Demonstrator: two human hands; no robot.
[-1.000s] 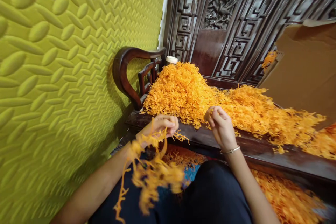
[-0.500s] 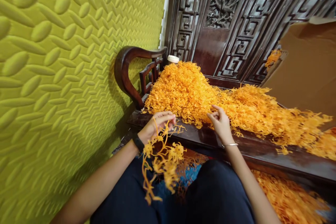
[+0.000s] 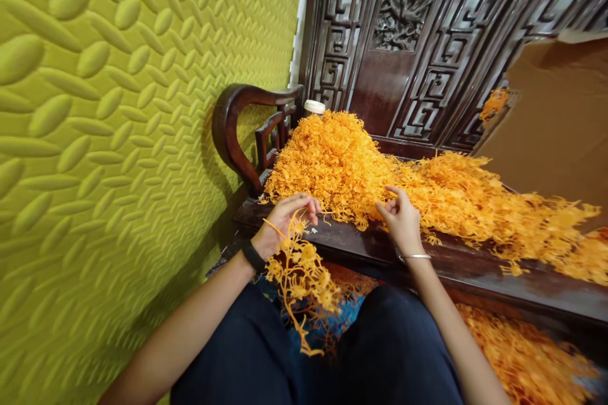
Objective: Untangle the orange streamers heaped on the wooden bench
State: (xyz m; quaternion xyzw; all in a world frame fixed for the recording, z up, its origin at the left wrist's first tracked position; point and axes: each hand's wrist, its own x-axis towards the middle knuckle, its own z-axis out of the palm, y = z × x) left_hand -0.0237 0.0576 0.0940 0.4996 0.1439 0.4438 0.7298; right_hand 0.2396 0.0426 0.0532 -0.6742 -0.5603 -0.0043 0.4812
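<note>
My left hand (image 3: 289, 218) is closed on a bunch of orange stringy strands (image 3: 304, 281) that hangs down from it over my lap. My right hand (image 3: 401, 220) rests at the front of a big pile of the same orange strands (image 3: 380, 171), its fingers pinched on a few of them. The pile covers the seat of a dark carved wooden bench (image 3: 475, 269). A thin bangle sits on my right wrist and a dark band on my left.
A yellow embossed wall (image 3: 104, 139) fills the left. The bench's curved armrest (image 3: 232, 120) and carved back (image 3: 403, 25) stand behind the pile. A brown cardboard sheet (image 3: 555, 114) leans at right. A small white-lidded jar (image 3: 314, 107) peeks behind the pile. More strands (image 3: 522, 361) lie below.
My right hand has reached forward from mid-air into the front of the pile. The bunch in my left hand has swung and now hangs steadier, closer to the bench edge.
</note>
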